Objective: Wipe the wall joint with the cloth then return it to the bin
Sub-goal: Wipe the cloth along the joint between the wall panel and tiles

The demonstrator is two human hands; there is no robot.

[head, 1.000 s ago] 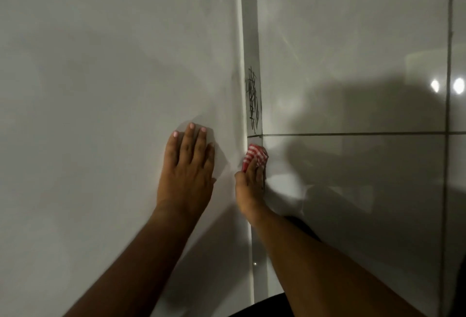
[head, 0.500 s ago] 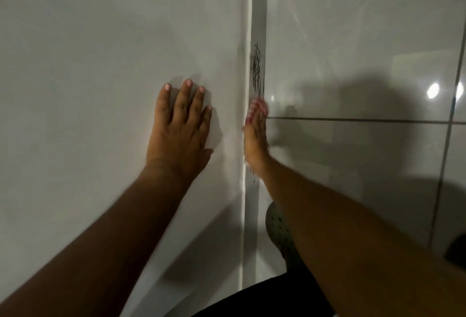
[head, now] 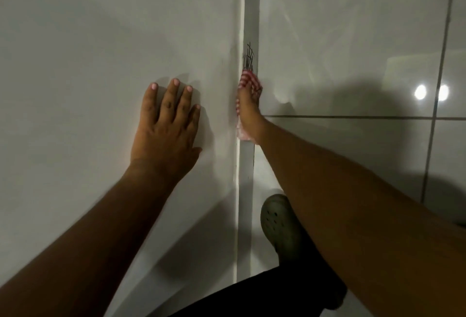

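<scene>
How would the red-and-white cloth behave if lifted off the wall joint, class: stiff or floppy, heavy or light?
Probably floppy: the cloth bunches and folds around the right hand pressing it into the wall joint. Likely light too, since it looks thin. It should grip rather than slide, as the fabric looks woven, though wetness can't be judged.

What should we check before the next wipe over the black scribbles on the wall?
1. Cloth under the right hand: ok, pressed on the wall joint.
2. Cloth lined up below the black scribbles: ok.
3. Scribbles gone: not ok, some show above the cloth.
4. Left hand bracing: ok, flat on the plain wall.
5. Bin nearby: cannot tell, not in view.
</scene>
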